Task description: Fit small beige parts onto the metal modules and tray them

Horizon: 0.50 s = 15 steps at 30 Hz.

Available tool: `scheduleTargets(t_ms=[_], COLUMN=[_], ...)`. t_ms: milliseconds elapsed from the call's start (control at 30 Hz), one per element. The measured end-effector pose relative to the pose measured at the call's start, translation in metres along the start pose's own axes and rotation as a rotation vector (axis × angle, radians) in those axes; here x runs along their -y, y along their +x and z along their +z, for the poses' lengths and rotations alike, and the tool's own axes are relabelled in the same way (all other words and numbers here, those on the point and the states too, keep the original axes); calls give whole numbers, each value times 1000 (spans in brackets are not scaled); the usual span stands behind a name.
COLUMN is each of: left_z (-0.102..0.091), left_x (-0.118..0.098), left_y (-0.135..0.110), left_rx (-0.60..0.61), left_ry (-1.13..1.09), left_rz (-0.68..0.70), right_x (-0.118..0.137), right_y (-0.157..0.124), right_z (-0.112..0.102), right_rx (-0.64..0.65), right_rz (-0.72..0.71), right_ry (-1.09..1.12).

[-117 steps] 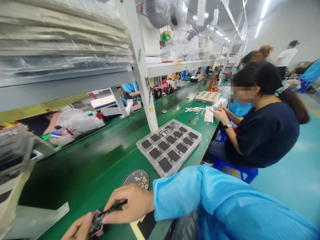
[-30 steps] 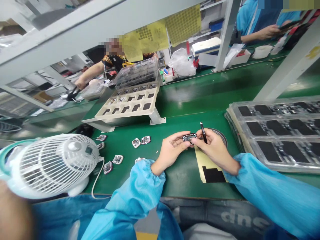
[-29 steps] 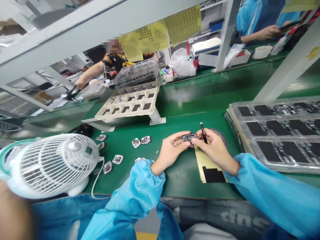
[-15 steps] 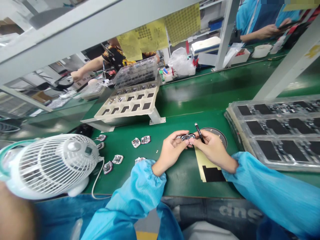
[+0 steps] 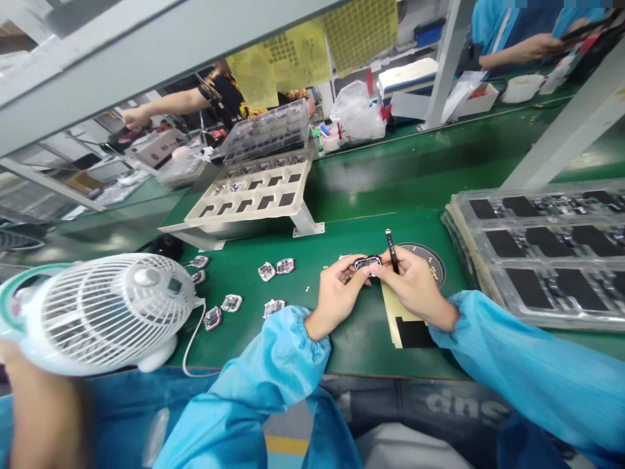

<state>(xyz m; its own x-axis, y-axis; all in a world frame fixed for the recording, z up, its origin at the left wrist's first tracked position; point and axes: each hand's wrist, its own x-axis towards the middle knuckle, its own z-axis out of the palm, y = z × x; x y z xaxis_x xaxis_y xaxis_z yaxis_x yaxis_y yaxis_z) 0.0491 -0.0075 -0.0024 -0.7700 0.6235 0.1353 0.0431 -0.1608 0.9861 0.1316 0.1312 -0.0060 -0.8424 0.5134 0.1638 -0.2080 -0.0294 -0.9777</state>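
My left hand (image 5: 336,294) pinches the left side of a small device housing (image 5: 367,262), shaped like a watch case with a dark rim and pale parts inside. From the other side, my right hand (image 5: 415,286) steadies the same housing with thumb and fingers. A slim black pen-like tool (image 5: 391,250) with white lettering stands up from the right hand's grip; its lower end is hidden. Several similar housings lie on the green mat to the left, such as one housing (image 5: 286,266) and another housing (image 5: 274,307) near my left sleeve.
A white fan (image 5: 117,306) stands at left, its cord on the mat. Beyond is a raised cream tray (image 5: 205,225) of dark parts. Clear trays (image 5: 469,260) are stacked at right. A round grille (image 5: 434,264) and yellow sheet (image 5: 393,319) lie by my right hand. Other people work nearby.
The black tool has tilted more upright in my right hand. Both hands still hold the housing. A co-worker's arm across the bench has stretched further left, and the view has shifted slightly.
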Motion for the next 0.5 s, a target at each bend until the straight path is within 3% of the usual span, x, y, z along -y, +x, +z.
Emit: scheduleTargets(t_ms=[133,233,400,500], left_z=[-3,-10,-20,-19], left_x=[3,0,-10,-12], left_y=[3,8,10,8], left_rx=[-13,23,98,114], left_ry=[31,234,633,691], left_rz=[38,135,386,402], right_x=[-5,-5,8,14], right_y=[4,8,8,7], right_z=[-1,-6,-16,-19], right_rx=[10,41,3,47], right_rz=[-25,-63,-361,-458], right_ry=[-26,-175,-514,-589])
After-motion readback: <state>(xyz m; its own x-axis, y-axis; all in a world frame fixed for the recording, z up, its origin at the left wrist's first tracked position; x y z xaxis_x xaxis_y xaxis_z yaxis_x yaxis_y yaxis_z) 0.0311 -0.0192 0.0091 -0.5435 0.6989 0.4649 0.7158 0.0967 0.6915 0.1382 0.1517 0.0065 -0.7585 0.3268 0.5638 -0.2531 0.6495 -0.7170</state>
